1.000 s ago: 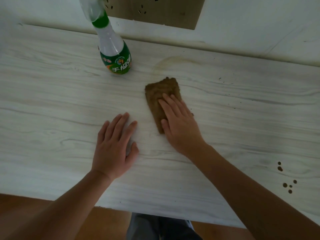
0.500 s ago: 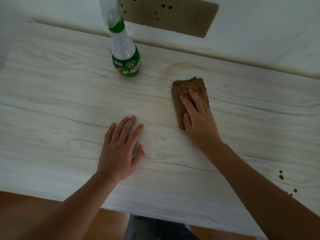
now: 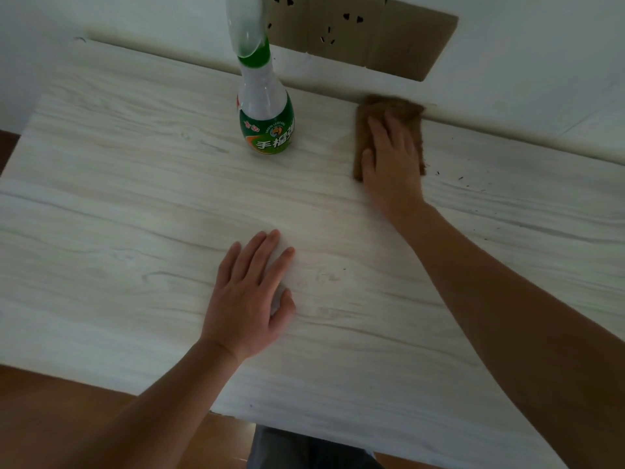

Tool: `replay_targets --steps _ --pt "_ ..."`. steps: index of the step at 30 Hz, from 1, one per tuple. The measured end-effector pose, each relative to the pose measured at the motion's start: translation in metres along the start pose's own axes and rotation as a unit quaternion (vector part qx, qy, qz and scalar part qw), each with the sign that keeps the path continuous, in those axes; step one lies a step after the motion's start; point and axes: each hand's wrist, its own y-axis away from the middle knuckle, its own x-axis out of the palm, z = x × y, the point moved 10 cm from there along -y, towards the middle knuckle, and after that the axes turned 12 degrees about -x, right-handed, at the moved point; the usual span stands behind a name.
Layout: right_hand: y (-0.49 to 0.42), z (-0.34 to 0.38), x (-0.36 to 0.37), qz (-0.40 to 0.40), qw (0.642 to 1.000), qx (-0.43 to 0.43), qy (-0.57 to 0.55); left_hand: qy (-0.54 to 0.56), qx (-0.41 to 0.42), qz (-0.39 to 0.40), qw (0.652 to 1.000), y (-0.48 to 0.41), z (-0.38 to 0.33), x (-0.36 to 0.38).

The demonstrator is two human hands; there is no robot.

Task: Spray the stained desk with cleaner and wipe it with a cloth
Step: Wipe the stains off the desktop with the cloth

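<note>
A pale wood-grain desk (image 3: pixel 135 204) fills the view. My right hand (image 3: pixel 390 160) presses flat on a brown cloth (image 3: pixel 406 110) at the desk's far edge, against the wall; the cloth is blurred with motion. A faint brownish stain (image 3: pixel 341 143) shows just left of the cloth. The spray bottle (image 3: pixel 265 110), clear with a green label and a white trigger head, stands upright to the left of the cloth. My left hand (image 3: pixel 252 296) lies flat on the desk nearer to me, fingers spread, holding nothing.
Small dark specks (image 3: pixel 466 181) dot the desk to the right of the cloth. A tan panel of wall sockets (image 3: pixel 358 32) sits above the far edge. The near desk edge (image 3: pixel 304 424) borders a brown floor and my legs.
My right hand has pushed the cloth away from me and to the right, from mid-desk up to the wall edge over the stain. My left hand has stayed flat on the desk.
</note>
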Motion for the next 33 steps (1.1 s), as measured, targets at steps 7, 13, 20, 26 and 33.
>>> replay_targets --steps 7,13,20,26,33 --pt "0.083 0.060 0.022 0.101 0.968 -0.228 -0.007 -0.014 0.000 0.006 1.000 0.000 -0.001 0.000" --pt "0.036 0.009 0.008 0.087 0.988 -0.126 0.016 -0.009 -0.001 0.000 1.000 -0.001 -0.001 0.000" --pt "-0.024 0.029 0.017 0.047 0.997 -0.063 0.009 -0.009 -0.004 0.002 1.000 0.000 0.000 0.000" --pt "0.070 0.068 0.026 0.091 0.978 -0.183 -0.037 -0.018 -0.006 0.014 1.000 0.000 0.001 0.002" --pt "0.097 0.043 0.017 0.108 0.982 -0.155 -0.012 -0.010 -0.007 0.010 1.000 0.000 0.000 0.001"
